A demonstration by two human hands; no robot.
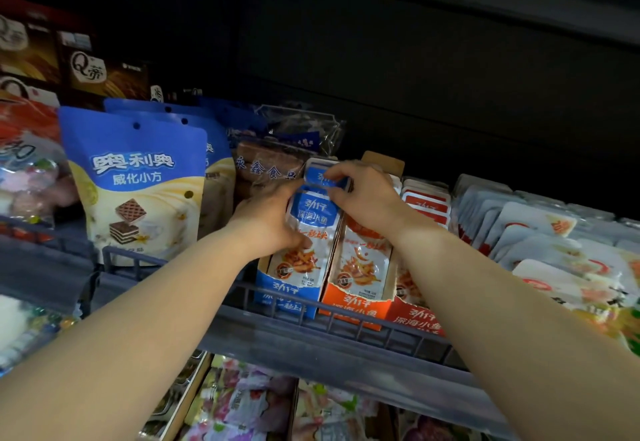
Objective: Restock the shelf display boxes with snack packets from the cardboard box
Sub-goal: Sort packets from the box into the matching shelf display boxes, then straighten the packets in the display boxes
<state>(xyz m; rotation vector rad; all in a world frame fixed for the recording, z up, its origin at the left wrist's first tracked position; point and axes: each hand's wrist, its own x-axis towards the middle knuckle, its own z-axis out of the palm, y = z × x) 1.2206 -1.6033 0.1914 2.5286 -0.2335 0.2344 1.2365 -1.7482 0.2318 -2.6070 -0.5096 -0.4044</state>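
The blue snack packets (313, 219) stand upright in a row inside the blue display box (287, 297) on the shelf (311, 340). The left hand (268, 222) curls round the row's left side, thumb on the front packet. The right hand (367, 200) pinches the top edge of a packet at the back of the row. Just right of this box stand 2 more, an orange display box (353, 305) touching it and a red display box (415, 319). To the left stands a blue-and-cream wafer bag (138, 184).
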